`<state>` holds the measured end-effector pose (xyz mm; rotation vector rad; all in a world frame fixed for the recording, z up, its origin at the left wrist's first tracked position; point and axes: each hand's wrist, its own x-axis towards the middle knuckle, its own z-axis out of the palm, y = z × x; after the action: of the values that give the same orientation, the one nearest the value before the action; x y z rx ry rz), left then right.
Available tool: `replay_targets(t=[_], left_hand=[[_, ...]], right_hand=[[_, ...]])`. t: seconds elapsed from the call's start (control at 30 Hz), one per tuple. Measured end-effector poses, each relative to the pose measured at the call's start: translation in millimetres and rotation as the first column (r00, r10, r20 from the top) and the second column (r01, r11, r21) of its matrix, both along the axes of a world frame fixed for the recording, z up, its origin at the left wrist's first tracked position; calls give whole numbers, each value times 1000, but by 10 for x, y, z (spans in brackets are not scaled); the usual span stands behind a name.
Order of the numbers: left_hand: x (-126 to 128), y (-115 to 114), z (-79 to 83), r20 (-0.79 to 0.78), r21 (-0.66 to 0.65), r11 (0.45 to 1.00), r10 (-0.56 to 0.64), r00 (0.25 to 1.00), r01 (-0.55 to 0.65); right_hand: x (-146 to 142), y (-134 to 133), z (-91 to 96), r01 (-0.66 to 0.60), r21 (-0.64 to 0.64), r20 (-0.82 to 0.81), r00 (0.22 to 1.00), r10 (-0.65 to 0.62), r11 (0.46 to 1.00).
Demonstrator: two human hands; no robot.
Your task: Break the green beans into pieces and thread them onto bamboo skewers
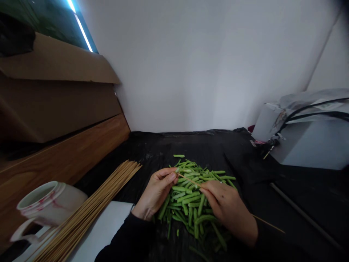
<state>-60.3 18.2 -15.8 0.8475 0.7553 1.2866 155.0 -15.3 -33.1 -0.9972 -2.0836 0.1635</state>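
Observation:
My left hand pinches a piece of green bean between thumb and finger, at the tip of a thin wooden skewer. Closed around the skewer's shaft is my right hand, and its far end sticks out past the wrist to the lower right. Whether the tip has gone into the bean is too small to tell. Both hands are just above a heap of cut green beans on black plastic sheeting. One loose piece lies apart behind the heap.
On the left, a bundle of skewers rests slanted over a white sheet, beside a tipped white mug. A cardboard box stands behind them. At the right are a pale plastic-covered box, black cables and a dark rod.

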Motion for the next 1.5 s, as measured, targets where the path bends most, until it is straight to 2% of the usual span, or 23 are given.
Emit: replay_targets(t=[0.2, 0.33, 0.53, 0.8, 1.0, 1.2, 1.4, 1.5], left_hand=[[-5, -7, 13, -8, 26, 999, -20, 1000, 20], [0, -14, 13, -7, 17, 999, -30, 1000, 30], [15, -25, -7, -14, 9, 999, -40, 999, 40], [21, -24, 13, -29, 14, 999, -41, 999, 42], [10, -31, 35, -59, -24, 1000, -11, 998, 10], [-21, -40, 58, -107, 19, 1000, 1, 994, 1], [-18, -44, 81, -101, 38, 998, -37, 994, 42], [-10, -44, 80, -96, 31, 999, -35, 995, 38]], right_hand=[[-23, -17, 19, -58, -94, -4, 998, 58, 994], [-24, -11, 18, -51, -57, -9, 999, 51, 997], [-13, -13, -5, 24, 47, 1, 1000, -24, 999], [-25, -37, 21, -31, -49, 18, 999, 32, 998], [-41, -43, 56, -43, 3, -2, 999, 43, 999], [-57, -69, 29, -6, 75, -24, 1000, 8, 997], [-44, -67, 17, -55, -38, -13, 998, 54, 998], [-50, -68, 31, -47, -23, -30, 998, 46, 999]])
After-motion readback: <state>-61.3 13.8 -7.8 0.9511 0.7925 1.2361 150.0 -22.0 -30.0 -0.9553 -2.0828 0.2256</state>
